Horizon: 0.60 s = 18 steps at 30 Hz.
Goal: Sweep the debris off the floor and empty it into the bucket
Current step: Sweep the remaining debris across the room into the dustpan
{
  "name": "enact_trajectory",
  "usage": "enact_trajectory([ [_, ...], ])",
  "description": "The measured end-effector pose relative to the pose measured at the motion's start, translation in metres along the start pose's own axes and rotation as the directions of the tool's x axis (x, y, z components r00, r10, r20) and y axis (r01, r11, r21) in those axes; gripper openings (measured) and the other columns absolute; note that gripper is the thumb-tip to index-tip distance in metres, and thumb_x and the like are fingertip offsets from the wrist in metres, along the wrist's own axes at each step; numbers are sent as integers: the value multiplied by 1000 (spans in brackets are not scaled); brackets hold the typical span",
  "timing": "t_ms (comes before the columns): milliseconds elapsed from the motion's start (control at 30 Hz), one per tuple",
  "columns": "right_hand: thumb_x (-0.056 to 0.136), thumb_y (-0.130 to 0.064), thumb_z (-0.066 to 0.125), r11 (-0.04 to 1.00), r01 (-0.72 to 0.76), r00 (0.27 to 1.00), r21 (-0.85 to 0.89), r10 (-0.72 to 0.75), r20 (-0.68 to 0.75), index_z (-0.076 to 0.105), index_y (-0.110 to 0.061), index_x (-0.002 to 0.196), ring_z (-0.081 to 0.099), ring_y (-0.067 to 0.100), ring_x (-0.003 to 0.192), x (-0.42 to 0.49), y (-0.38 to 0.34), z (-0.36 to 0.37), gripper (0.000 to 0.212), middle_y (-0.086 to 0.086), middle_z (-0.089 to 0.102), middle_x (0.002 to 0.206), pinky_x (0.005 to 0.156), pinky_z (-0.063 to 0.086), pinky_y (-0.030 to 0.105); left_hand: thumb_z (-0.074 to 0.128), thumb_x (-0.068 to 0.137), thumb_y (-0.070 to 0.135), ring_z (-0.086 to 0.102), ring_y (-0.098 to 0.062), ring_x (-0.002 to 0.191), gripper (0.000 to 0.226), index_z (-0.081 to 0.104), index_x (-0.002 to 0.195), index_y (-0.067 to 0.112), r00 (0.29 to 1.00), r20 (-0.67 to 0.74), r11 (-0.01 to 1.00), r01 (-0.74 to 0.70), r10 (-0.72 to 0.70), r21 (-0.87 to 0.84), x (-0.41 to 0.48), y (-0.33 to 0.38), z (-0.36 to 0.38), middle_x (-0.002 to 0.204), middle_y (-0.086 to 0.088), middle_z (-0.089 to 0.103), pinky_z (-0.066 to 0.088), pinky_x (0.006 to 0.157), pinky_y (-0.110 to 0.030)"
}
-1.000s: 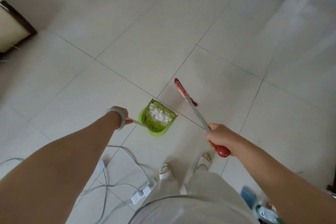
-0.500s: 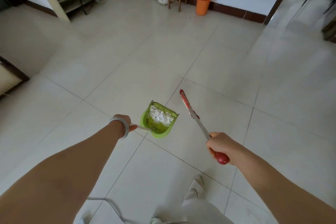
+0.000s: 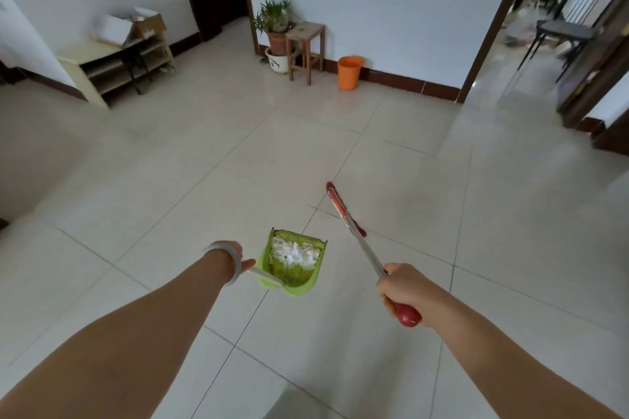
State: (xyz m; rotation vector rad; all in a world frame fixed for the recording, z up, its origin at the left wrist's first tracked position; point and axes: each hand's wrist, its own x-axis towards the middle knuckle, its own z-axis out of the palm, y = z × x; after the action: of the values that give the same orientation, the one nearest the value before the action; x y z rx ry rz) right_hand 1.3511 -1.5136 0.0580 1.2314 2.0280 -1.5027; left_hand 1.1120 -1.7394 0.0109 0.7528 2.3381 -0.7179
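My left hand [image 3: 235, 257], with a pale bangle on the wrist, grips the thin handle of a green dustpan [image 3: 293, 277]. The pan hangs low over the tiled floor and holds a heap of white paper scraps [image 3: 295, 253]. My right hand [image 3: 403, 289] is closed around the red end of a broom [image 3: 347, 219]; its metal shaft slants forward and down to a red head near the floor. An orange bucket [image 3: 349, 72] stands far ahead against the white wall, well beyond both hands.
Left of the bucket are a small wooden stool [image 3: 305, 44] and a potted plant [image 3: 276, 34]. A low shelf unit [image 3: 117, 65] with boxes lines the left wall. A doorway at the right opens onto a room with a dark chair [image 3: 561, 36].
The view has tilted up and forward: the cables and my feet have dropped out of sight, and the bucket, stool and walls have come into view. Both hands keep their grips.
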Motion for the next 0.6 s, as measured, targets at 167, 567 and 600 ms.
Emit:
enact_trajectory([
  [167, 81, 2, 44, 999, -52, 998, -2, 52, -35, 54, -5, 89, 53, 19, 43, 52, -41, -32, 15, 9, 56, 50, 50, 42, 24, 34, 100, 43, 61, -22, 113, 48, 55, 129, 12, 1000, -16, 1000, -12, 11, -28, 54, 9, -61, 109, -6, 61, 48, 93, -30],
  [567, 85, 1, 42, 981, -145, 981, 125, 160, -111, 54, -1, 94, 53, 16, 40, 208, -169, -108, 15, 11, 55, 62, 39, 38, 21, 30, 97, 55, 64, -23, 104, 51, 55, 87, 12, 988, -79, 991, -127, 131, 44, 244, -8, -243, 99, -10, 67, 48, 87, -31],
  [600, 85, 0, 43, 980, -149, 980, 131, 165, -115, 54, -1, 93, 53, 17, 42, 219, -176, -112, 14, 11, 56, 60, 41, 39, 23, 30, 96, 55, 63, -23, 96, 51, 53, 81, 11, 987, -86, 990, -133, 136, 40, 258, -9, -256, 83, -6, 62, 48, 82, -30],
])
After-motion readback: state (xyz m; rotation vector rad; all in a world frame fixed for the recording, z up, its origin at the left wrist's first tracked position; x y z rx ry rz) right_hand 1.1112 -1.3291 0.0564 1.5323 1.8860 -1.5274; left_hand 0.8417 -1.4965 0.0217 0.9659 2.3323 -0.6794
